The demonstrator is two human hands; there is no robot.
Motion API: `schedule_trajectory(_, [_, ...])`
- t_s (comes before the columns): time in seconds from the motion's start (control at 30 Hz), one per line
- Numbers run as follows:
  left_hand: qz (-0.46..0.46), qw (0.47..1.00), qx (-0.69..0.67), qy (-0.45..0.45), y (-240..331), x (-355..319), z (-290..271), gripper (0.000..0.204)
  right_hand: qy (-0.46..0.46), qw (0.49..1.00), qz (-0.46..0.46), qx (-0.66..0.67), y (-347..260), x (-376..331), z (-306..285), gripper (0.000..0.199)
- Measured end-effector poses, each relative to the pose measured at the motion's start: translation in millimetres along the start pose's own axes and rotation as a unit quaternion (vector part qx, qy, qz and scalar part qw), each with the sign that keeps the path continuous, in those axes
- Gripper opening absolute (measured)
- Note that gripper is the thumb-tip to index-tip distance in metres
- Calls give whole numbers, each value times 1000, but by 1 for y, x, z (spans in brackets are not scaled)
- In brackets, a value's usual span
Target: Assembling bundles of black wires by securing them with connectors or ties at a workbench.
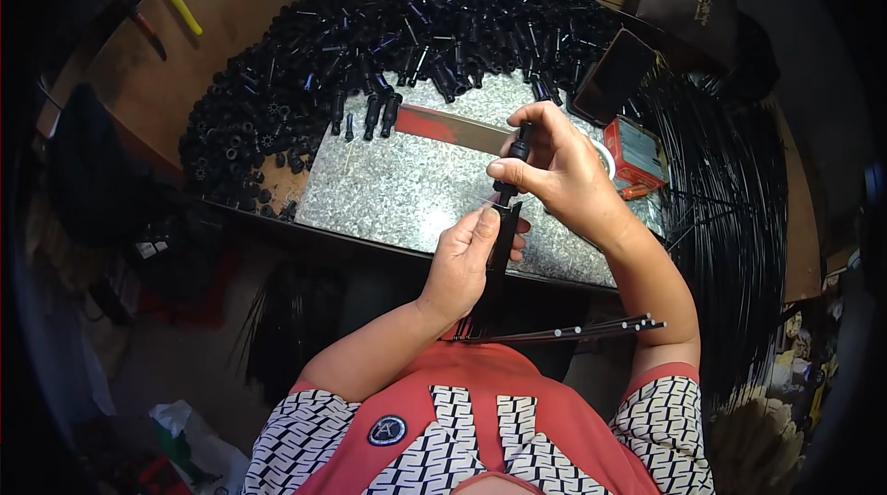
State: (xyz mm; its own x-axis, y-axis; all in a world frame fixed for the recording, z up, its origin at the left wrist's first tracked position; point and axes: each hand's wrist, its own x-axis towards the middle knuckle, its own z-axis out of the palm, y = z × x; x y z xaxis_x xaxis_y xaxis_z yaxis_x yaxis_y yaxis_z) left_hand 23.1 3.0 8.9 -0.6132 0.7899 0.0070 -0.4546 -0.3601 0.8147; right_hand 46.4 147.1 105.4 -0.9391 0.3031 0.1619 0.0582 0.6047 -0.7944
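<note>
Above the near edge of a speckled grey stone slab [370, 190], my two hands meet at one black assembly. My right hand [564, 167] is closed around a black ribbed cylindrical fitting [520, 151], thumb on its near side and fingers curled over the top. Just below it, my left hand [467, 255] pinches a long narrow black piece [504, 241], thumb on top. Its upper end touches or nearly touches the fitting; fingers hide the exact joint. Thin black rods [601, 329] with pale tips stretch sideways across my lap; whether they join the held piece is unclear.
Black plastic fittings [443, 24] pile up behind the slab, with small black rings [240, 135] at left. A red-and-steel flat bar [453, 130], a dark flat rectangular object [610, 75] and a red box [636, 153] lie nearby. Long black rods [721, 209] cover the right side.
</note>
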Motion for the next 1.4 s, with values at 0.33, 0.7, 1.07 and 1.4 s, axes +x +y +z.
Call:
schedule_trajectory(0.33, [29,999,23,-5,-3,0,-1,41,-49,976,-129,-170,-17,-2,-1,43])
schedule_trajectory(0.7, [7,1000,2,-1,-1,4,-5,40,-85,978,84,172,10,2,3,33])
schedule_trajectory(1.07, [-11,998,-70,4,4,5,-3,37,-163,985,0,50,23,-22,4,36])
schedule_trajectory(1.4, [-50,995,-77,-44,7,4,-10,36,-154,984,-52,79,35,-17,1,21])
